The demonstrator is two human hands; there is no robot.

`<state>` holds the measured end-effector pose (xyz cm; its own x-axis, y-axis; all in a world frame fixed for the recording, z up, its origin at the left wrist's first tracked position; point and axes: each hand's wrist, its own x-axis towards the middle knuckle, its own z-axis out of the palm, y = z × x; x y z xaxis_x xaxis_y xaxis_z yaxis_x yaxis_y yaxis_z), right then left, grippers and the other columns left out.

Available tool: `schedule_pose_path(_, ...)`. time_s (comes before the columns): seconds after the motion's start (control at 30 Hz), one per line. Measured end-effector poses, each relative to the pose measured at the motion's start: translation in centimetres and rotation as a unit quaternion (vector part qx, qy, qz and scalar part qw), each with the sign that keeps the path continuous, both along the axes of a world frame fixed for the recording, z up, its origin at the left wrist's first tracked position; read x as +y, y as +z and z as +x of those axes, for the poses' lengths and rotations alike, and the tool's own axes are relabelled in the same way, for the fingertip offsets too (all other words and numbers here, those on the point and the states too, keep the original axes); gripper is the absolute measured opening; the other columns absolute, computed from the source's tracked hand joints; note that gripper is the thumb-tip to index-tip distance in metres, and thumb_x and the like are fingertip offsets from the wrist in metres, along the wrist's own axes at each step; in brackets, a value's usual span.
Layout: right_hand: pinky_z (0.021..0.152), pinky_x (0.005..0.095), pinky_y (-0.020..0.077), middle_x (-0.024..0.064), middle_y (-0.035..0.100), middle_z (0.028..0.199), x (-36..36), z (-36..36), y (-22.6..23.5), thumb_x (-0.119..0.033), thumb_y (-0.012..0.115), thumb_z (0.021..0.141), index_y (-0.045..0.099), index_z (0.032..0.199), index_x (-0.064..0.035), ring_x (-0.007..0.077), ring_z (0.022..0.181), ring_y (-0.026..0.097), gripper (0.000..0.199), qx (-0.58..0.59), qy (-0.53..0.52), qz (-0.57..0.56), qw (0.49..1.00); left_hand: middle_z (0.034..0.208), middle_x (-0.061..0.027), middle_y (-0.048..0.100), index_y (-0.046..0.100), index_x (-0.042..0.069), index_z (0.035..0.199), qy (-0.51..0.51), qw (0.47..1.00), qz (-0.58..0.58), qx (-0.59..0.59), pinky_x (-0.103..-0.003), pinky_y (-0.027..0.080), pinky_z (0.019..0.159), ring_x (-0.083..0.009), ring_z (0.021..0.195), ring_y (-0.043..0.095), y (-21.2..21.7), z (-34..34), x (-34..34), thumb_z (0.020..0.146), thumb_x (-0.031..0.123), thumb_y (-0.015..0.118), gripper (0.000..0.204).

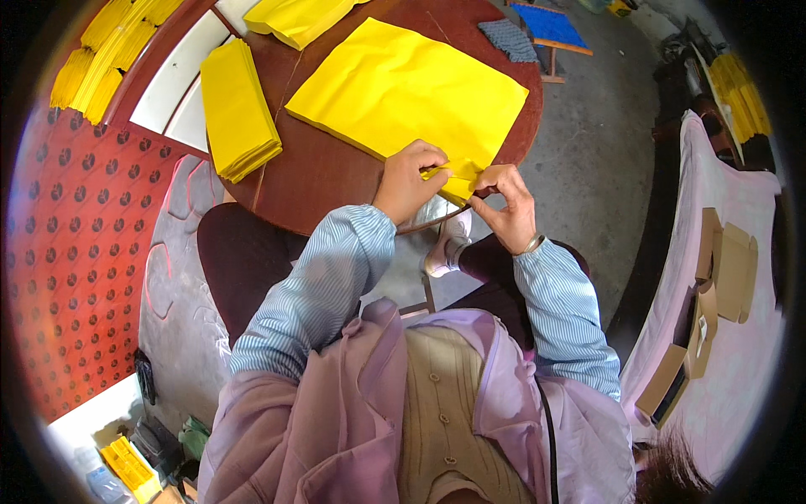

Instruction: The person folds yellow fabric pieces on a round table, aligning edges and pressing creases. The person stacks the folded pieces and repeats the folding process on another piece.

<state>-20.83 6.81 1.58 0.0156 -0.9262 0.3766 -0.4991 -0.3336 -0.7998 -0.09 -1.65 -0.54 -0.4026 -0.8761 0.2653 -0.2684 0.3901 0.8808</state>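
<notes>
A thick stack of large yellow paper sheets (411, 84) lies flat on a round brown table (285, 197). At its near corner, a small folded piece of yellow paper (457, 183) reaches to the table's edge. My left hand (411, 178) pinches this fold from the left, its fingers curled. From the right, my right hand (508, 206) grips the other end between thumb and bent fingers. The fold's underside is hidden. To the left lies a bundle of narrow folded yellow paper (241, 109), and more yellow paper (298, 17) sits at the far edge.
A grey cloth (508, 40) lies at the table's far right, near a blue-topped stool (550, 27). Bundled yellow paper (113, 50) is stacked at far left. Open cardboard boxes (730, 269) rest on a pale cloth-covered surface (672, 336) to the right. My legs are beneath the table.
</notes>
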Motion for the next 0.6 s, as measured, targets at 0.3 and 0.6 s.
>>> schedule_pose_path(0.3,0.078,0.0318,0.0582,0.0086,0.072,0.098,-0.1,-0.5,-0.3,-0.005,0.085,0.086,0.080,0.101,-0.0032,0.0201,0.087,0.071,0.016,0.038,0.011,0.008,0.999,0.108,-0.0124,0.074,0.075,-0.002,0.101,-0.036,0.998,0.050,0.000,-0.032,0.057,0.087,-0.0244,0.093,0.073,0.3,0.6,-1.0,0.090,0.012,0.078,0.018)
schedule_pose_path(0.6,0.077,0.0285,0.0582,0.0062,0.073,0.097,-0.6,-0.5,-1.5,-0.004,0.086,0.086,0.080,0.100,-0.0032,0.0148,0.087,0.070,0.015,-0.079,-0.007,0.090,0.993,0.108,-0.0113,0.073,0.076,0.000,0.104,-0.071,0.997,0.040,0.002,-0.031,0.057,0.090,-0.0233,0.098,0.072,0.8,1.0,-0.9,0.088,0.007,0.077,0.017)
